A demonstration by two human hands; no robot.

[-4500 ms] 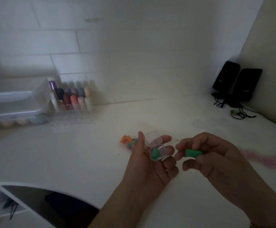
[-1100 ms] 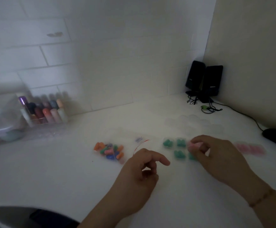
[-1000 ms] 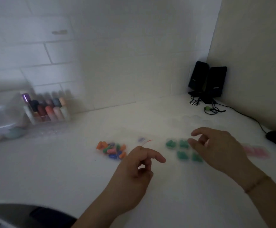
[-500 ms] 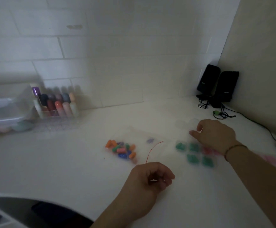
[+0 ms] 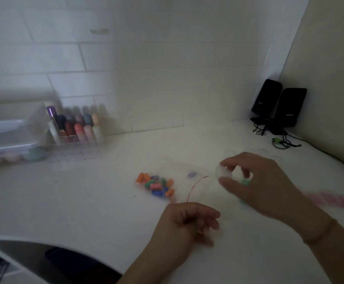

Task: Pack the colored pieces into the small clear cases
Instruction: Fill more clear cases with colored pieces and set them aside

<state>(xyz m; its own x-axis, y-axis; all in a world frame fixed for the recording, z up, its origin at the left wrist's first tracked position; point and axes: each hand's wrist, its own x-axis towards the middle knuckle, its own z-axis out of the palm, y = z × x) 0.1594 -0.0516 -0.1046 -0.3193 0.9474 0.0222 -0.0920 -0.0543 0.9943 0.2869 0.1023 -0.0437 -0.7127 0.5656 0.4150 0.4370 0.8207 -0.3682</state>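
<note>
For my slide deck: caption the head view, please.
Right hand pinches a clear case beside loose colored pieces.

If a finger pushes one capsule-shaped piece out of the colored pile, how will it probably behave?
The colored pieces look like small rounded capsules, so one would probably roll or skid on the smooth white counter. They seem light, so a gentle push is likely enough. Being heaped loosely, neighbours may scatter too.

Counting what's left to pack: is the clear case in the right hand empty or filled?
Apparently empty: the clear case pinched in the right hand shows no colour inside, though blur makes this uncertain.
</note>
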